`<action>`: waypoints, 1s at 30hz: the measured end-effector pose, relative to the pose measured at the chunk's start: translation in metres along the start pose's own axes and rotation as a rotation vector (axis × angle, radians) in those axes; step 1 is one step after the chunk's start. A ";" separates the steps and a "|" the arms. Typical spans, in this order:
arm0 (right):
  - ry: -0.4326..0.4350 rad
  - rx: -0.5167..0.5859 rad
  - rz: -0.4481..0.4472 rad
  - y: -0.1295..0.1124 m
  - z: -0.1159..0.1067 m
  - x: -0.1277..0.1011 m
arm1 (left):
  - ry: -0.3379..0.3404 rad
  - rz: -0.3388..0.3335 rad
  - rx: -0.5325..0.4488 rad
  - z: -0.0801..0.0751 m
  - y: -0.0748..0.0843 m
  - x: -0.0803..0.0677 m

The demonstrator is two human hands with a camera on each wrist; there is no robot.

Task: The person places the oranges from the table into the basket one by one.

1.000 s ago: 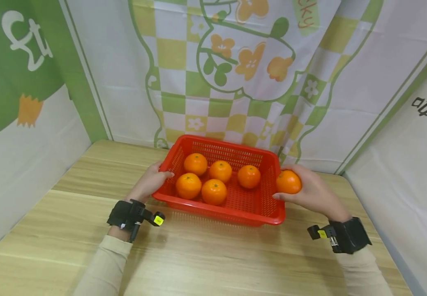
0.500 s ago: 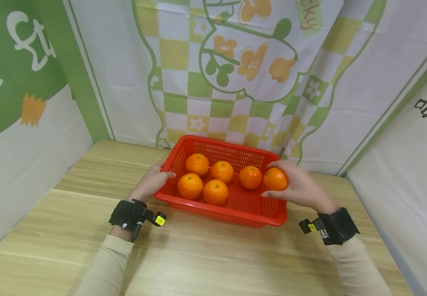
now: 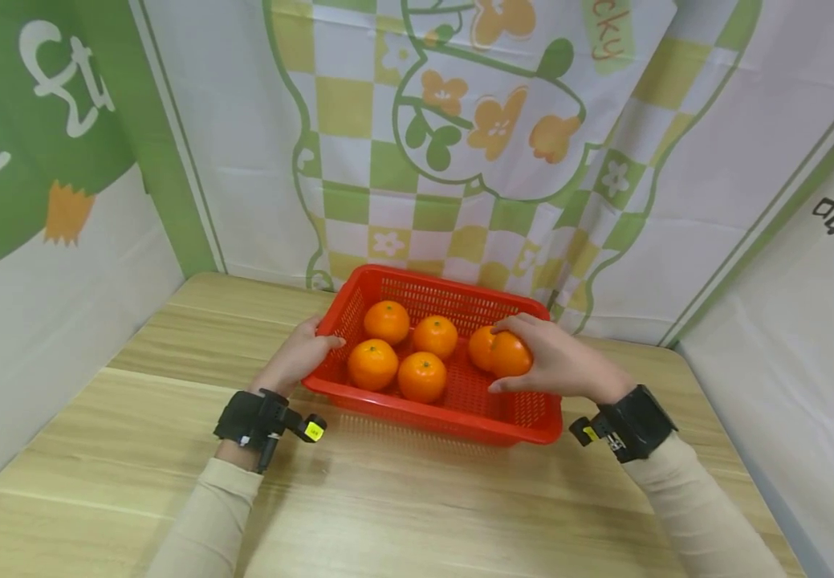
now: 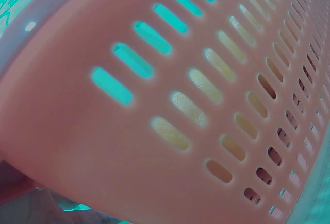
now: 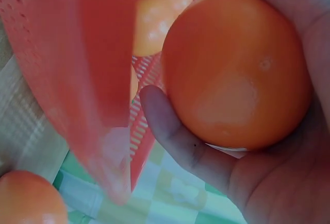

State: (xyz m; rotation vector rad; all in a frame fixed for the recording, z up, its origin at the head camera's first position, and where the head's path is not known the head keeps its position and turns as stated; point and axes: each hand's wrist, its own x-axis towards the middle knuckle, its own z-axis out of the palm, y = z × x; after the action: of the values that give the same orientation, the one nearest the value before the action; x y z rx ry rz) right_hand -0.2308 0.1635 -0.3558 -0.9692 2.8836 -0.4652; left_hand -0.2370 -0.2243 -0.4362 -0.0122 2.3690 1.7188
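Note:
A red slotted plastic basket point(image 3: 417, 416) sits on the table with several oranges point(image 3: 424, 377) inside, mostly toward its left. My left hand point(image 3: 297, 357) grips the left rim, its thumb over the edge. The basket's slotted wall point(image 4: 144, 167) fills most of the left wrist view. My right hand point(image 3: 564, 357) holds an orange point(image 3: 511, 355) over the right part of the basket, fingers and thumb around its sides. In the head view this fruit overlaps another orange point(image 3: 480, 348) behind it. The right wrist view shows the held orange point(image 5: 237, 69) close up beside the basket rim.
The basket stands on a wood-grain table point(image 3: 388, 514), close to a checked, flower-printed curtain point(image 3: 445, 160) at the back. Printed fabric panels close in the left point(image 3: 63, 337) and right point(image 3: 807, 321) sides.
My right hand has carried the orange leftward, from above the right rim to inside the basket's outline beside another orange. My left hand stays on the left rim.

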 end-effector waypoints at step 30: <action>-0.086 -0.026 -0.018 -0.017 0.007 0.040 | -0.011 -0.011 -0.001 0.000 0.001 -0.001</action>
State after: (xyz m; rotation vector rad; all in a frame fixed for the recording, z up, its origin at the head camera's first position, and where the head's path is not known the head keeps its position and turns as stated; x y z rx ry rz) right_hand -0.2514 0.1249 -0.3564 -0.9938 2.8135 -0.3785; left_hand -0.2359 -0.2244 -0.4354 -0.0163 2.3558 1.7101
